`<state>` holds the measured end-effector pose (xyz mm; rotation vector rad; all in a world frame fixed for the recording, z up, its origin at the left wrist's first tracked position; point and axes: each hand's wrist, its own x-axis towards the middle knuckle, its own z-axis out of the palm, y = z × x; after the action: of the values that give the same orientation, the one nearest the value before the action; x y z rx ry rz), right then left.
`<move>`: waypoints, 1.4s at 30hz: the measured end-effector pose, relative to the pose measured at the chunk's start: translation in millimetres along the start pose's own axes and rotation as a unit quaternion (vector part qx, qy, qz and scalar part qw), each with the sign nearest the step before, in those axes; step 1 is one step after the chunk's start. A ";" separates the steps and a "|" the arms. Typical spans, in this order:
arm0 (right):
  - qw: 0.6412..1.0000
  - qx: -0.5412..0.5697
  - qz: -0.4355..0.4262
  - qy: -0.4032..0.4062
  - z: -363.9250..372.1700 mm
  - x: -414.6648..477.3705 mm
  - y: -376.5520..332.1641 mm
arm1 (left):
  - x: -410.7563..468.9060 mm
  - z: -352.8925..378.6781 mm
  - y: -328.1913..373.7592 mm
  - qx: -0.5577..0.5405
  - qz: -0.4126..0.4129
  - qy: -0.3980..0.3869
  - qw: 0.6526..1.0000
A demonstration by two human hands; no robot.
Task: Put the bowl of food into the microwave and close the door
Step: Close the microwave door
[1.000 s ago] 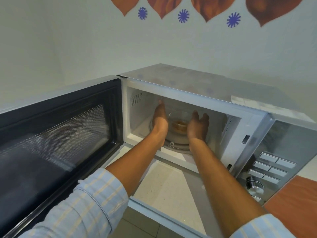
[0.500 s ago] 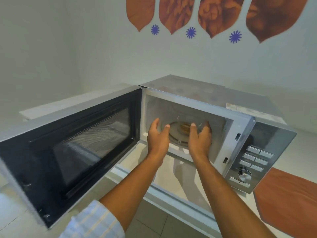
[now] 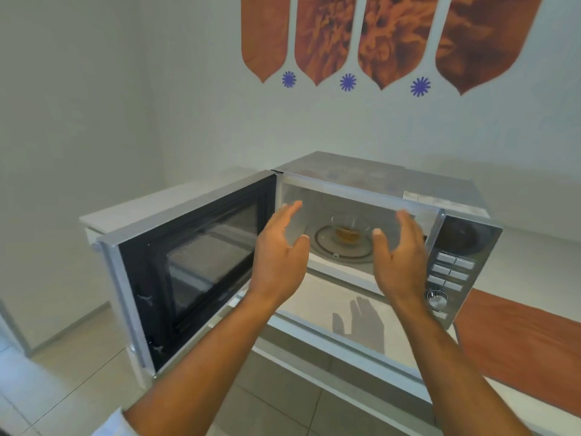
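A clear glass bowl (image 3: pixel 347 229) with brownish food sits on the turntable inside the silver microwave (image 3: pixel 374 174). The microwave door (image 3: pixel 188 262) stands swung wide to the left, its dark inner window facing me. My left hand (image 3: pixel 279 256) and my right hand (image 3: pixel 401 256) hover in front of the cavity opening, outside it, palms facing each other with fingers spread. Neither hand touches the bowl or the door.
The control panel (image 3: pixel 452 272) with buttons and a knob is on the microwave's right side. The microwave rests on a white counter (image 3: pixel 317 309), with an orange mat (image 3: pixel 518 341) to its right. A white wall with orange decorations rises behind.
Both hands have let go of the bowl and drawn back out of the cavity toward me. The view has pulled back, and the bowl stays on the turntable.
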<state>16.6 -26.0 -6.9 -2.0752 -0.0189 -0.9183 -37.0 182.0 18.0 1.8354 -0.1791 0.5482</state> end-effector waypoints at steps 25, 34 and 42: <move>0.919 -0.388 -0.061 -0.040 -107.2 44.4 26.5 | 38.4 -147.5 56.4 0.539 -0.048 -0.189 0.819; 0.919 -0.385 -0.072 -0.047 -107.2 44.6 30.7 | 31.8 -147.0 80.7 0.464 -0.010 -0.271 0.843; 0.927 -0.364 -0.075 -0.046 -106.9 46.1 36.7 | 31.7 -110.7 75.9 0.384 0.042 -0.265 0.884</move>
<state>-2.3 -138.8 35.8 -2.8372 0.1354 -1.0155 -69.3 264.4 123.9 2.7475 -0.4602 0.1495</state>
